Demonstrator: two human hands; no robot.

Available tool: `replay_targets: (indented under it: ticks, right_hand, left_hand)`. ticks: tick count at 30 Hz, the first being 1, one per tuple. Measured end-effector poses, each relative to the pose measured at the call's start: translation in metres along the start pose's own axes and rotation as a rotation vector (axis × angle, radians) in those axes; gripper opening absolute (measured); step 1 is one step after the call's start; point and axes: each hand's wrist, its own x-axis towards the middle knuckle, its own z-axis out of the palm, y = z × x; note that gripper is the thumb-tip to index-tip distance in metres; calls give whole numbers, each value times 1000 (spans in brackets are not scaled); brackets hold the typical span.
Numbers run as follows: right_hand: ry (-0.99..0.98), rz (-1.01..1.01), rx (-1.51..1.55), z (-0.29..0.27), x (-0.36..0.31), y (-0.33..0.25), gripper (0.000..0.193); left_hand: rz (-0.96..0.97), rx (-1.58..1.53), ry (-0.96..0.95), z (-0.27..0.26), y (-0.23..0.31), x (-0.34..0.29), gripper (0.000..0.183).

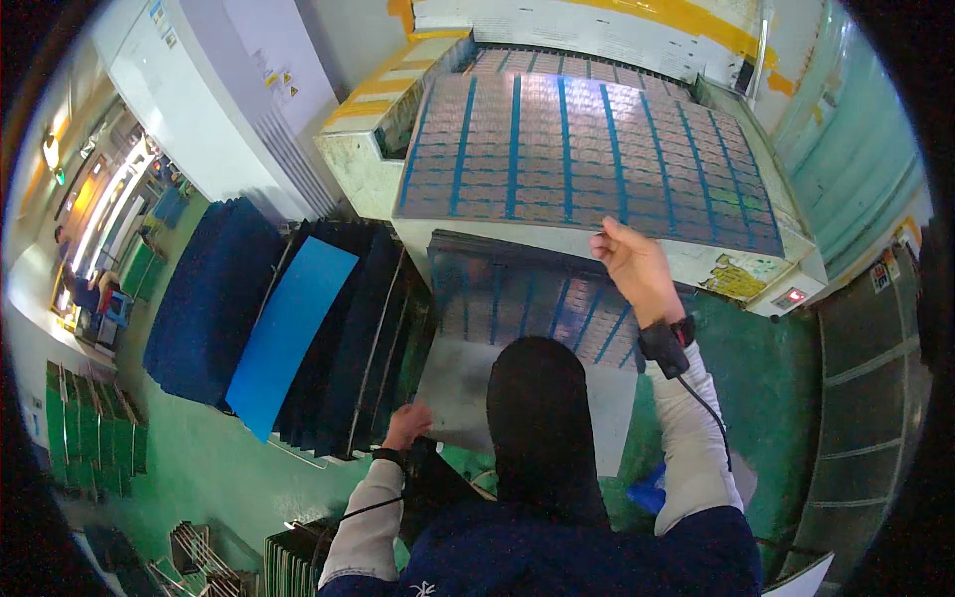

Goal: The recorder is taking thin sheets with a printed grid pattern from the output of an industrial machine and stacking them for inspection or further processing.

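A large copper-coloured panel (587, 149) with blue stripes lies across the pale machine bed ahead of me. My right hand (637, 267) is raised at its front edge, with the fingers partly bent and apart; nothing shows between them. Below that edge, a stack of similar dark panels (463, 284) stands on a grey sheet or board (453, 373), partly hidden behind my dark-clothed knee. Down at the left, my left hand (408, 426) is loosely curled near the grey board's left edge. Nothing is visible in it.
To the left, a rack holds dark blue sheets (214, 298), with a bright blue sheet (293, 333) leaning among them. A white cabinet (219, 90) rises behind it. At the machine's right corner is a lit red switch (793, 297). A grey ribbed panel (870, 428) stands far right.
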Motion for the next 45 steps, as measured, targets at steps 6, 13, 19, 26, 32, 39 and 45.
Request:
replay_targets:
  ticks: [6, 13, 19, 26, 32, 39, 45]
  right_hand:
    - [121, 59, 53, 3, 22, 18, 15]
    - [133, 78, 113, 4, 47, 37, 15]
    - [141, 109, 27, 0, 55, 37, 17]
    - [93, 150, -44, 11, 63, 28, 20]
    - [96, 110, -5, 11, 73, 34, 20]
    - [74, 135, -108, 8, 77, 29, 29]
    - [57, 98, -185, -17, 46, 21, 32]
  left_hand:
    - [-7, 259, 199, 42, 19, -2, 25]
    - [68, 370, 159, 79, 49, 2, 23]
    - [164, 388, 20, 132, 102, 12, 30]
    - [342, 518, 162, 203, 159, 40, 32]
    - [459, 579, 128, 249, 188, 53, 46]
    - [679, 634, 167, 258, 199, 86, 51]
    - [534, 586, 93, 285, 203, 71, 26]
